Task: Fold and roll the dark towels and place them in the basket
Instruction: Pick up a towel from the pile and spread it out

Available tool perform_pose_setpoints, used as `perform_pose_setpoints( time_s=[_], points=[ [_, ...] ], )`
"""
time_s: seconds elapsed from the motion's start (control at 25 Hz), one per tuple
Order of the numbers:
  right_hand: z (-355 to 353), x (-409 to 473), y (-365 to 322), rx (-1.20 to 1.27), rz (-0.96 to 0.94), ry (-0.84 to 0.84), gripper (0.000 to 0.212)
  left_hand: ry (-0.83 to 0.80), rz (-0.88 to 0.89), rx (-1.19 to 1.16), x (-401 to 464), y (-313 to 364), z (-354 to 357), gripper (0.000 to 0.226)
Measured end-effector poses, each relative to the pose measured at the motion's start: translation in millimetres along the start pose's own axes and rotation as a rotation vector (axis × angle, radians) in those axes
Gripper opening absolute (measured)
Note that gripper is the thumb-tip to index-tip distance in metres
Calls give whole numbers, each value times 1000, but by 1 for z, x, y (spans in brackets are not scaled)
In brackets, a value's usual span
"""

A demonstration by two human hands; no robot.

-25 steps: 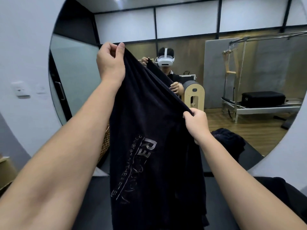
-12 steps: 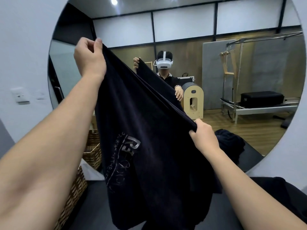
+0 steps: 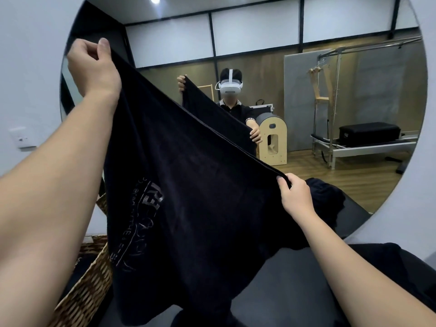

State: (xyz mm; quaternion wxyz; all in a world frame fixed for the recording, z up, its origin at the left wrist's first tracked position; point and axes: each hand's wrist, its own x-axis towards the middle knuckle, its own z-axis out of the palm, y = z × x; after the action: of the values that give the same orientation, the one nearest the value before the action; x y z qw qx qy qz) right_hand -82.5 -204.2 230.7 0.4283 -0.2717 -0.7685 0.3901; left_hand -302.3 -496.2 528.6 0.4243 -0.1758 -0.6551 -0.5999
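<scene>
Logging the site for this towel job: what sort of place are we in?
Most likely a Pilates studio. The round wall mirror reflects a metal-framed reformer bed and a wooden ladder barrel on a wood floor. A wicker basket sits beside the dark towel being held up.

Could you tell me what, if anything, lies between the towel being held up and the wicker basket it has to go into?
Nothing visible does. The dark towel hangs between the left hand and right hand, each pinching a top corner. The wicker basket sits lower left, beside the towel's hanging edge, its opening partly hidden by the left forearm.
</scene>
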Motion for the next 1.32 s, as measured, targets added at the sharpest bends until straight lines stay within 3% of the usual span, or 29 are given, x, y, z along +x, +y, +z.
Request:
perform_pose_setpoints(
  time_s=[0.36,0.6,0.84,1.04,1.16,1.32],
  points=[
    [12,-12,26,-264,87,49,31,-22,22,71,-5,-4,0,32],
    [15,-19,33,-214,111,101,30,-40,49,73,-10,-4,4,34],
    [11,-22,41,-250,162,141,45,-42,69,109,-6,-4,6,35],
    [4,-30,50,-402,77,197,64,-40,76,138,-5,-2,7,36],
    [2,-38,59,-619,-27,98,56,-40,89,138,-4,-2,7,35],
    [5,-47,76,-619,-64,99,54,-32,86,132,-2,2,6,35]
  ],
)
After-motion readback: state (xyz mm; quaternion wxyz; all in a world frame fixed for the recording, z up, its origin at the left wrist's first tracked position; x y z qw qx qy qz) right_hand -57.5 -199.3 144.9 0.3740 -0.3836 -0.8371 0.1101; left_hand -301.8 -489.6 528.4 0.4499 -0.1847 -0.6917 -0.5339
